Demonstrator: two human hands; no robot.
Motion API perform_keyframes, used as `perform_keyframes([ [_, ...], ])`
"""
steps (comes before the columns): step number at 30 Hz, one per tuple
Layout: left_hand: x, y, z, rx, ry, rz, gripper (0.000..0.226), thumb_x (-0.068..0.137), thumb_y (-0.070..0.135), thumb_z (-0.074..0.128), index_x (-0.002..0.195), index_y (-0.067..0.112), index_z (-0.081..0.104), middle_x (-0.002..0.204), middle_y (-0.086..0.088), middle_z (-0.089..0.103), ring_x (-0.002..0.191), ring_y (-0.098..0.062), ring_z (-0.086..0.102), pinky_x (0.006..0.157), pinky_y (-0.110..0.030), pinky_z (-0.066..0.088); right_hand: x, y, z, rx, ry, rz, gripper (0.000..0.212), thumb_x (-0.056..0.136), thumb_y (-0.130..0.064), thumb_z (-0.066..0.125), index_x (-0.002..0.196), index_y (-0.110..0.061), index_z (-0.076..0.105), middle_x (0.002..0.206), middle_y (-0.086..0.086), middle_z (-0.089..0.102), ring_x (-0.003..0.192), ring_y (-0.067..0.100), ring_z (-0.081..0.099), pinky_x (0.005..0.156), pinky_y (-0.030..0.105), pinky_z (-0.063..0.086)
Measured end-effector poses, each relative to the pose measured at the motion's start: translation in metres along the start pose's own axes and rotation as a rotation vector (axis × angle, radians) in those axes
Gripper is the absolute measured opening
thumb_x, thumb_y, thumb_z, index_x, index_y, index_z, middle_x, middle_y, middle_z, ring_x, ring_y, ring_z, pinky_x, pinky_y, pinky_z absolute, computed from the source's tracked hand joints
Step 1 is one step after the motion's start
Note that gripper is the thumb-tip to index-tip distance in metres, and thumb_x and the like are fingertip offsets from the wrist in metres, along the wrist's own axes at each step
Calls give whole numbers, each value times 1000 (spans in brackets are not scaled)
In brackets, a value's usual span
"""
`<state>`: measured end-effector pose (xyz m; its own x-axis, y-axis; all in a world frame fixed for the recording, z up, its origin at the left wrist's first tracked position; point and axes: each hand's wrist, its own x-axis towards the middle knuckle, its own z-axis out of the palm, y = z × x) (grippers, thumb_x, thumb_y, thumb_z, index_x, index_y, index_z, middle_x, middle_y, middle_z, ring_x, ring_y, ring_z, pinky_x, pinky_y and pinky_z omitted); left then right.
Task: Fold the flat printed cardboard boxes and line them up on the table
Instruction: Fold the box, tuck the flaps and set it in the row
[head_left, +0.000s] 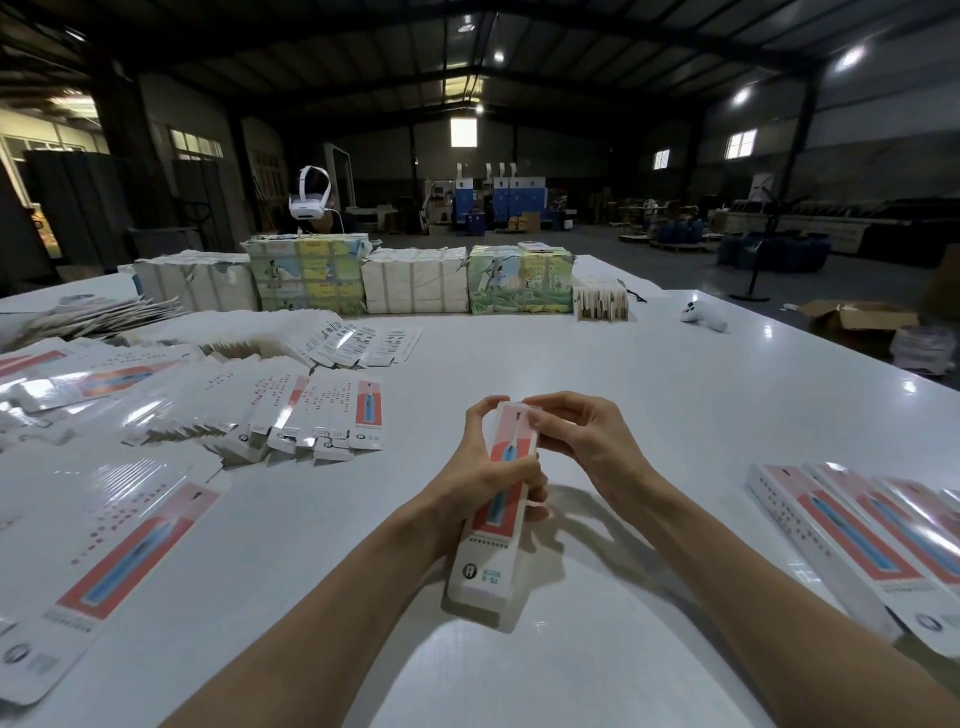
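A long white box with a red panel and a blue toothbrush print (493, 540) is held above the white table (649, 395), its far end pointing away from me. My left hand (485, 467) grips its middle, fingers curled around it. My right hand (576, 441) pinches the flap at the far end. Folded boxes of the same print (852, 540) lie side by side at the right edge. Flat unfolded blanks (218, 410) spread in overlapping rows at the left, with one large blank (109, 561) nearest me.
Bundled stacks of cartons (415, 280) line the table's far side, with a white headset (310, 200) behind them. A small white controller (704, 316) lies far right. An open cardboard box (852, 322) sits on the floor beyond the table's right edge.
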<state>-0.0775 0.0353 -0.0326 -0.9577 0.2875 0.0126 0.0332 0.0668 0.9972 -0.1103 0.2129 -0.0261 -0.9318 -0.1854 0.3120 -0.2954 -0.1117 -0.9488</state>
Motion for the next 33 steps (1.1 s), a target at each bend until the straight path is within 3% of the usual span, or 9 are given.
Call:
perform_keyframes([
  [9,3,-8,6,-257,78,-5,93,73,24,90,137,53,29,122,-23,65,88,-36,76,75,-45,64,-3,6,10,-237,21,-60,33,105,-25,63,138,-18,63,123,2,72,109,19,74,87,32,63],
  [15,6,-1,8,-592,206,87,47,105,30,59,145,25,36,126,-22,63,101,-35,72,97,-58,58,-7,8,14,-715,7,-266,25,105,-28,62,124,-18,74,126,-5,61,107,4,65,83,18,56],
  [18,2,1,3,-680,157,32,59,105,42,58,152,13,37,144,-33,52,125,-46,63,104,-61,52,-12,-1,23,-904,-72,-231,42,102,-48,61,132,-20,70,120,-1,63,112,11,55,93,32,53],
  [22,-2,6,1,-616,64,-22,67,102,59,53,143,6,54,128,-29,68,113,-36,71,87,-49,61,-25,-15,29,-1097,-168,-134,61,95,-55,67,139,-15,54,128,4,54,109,18,54,93,31,53],
  [24,-1,5,7,-592,53,-64,64,102,61,52,140,10,58,127,-20,72,116,-33,72,94,-49,61,-37,-19,22,-1139,-92,-152,53,98,-45,67,140,-16,52,135,3,57,106,19,62,89,27,54],
  [26,4,2,14,-492,116,-59,56,104,57,52,144,17,51,134,-16,67,120,-32,69,103,-49,57,-50,-23,7,-1219,-23,-139,48,99,-42,66,138,-19,52,130,2,61,97,18,64,84,26,53],
  [29,6,-2,15,-353,155,14,39,104,39,61,136,17,57,133,-15,62,118,-28,68,93,-42,62,-67,-29,-24,-1303,80,8,49,99,-44,67,139,-21,50,119,-2,60,94,16,62,88,31,57],
  [31,3,-5,11,-297,116,33,24,105,28,61,122,15,73,129,-17,66,113,-24,71,85,-33,62,-81,-30,-48,-1367,139,140,47,102,-39,64,142,-20,49,125,-4,56,107,18,62,105,35,54],
  [33,-1,-7,9,-214,91,40,22,105,22,60,113,19,80,124,-15,71,110,-22,74,82,-26,60,-98,-27,-69,-1498,166,277,59,105,-30,59,158,-19,35,166,3,31,152,29,35,126,43,19],
])
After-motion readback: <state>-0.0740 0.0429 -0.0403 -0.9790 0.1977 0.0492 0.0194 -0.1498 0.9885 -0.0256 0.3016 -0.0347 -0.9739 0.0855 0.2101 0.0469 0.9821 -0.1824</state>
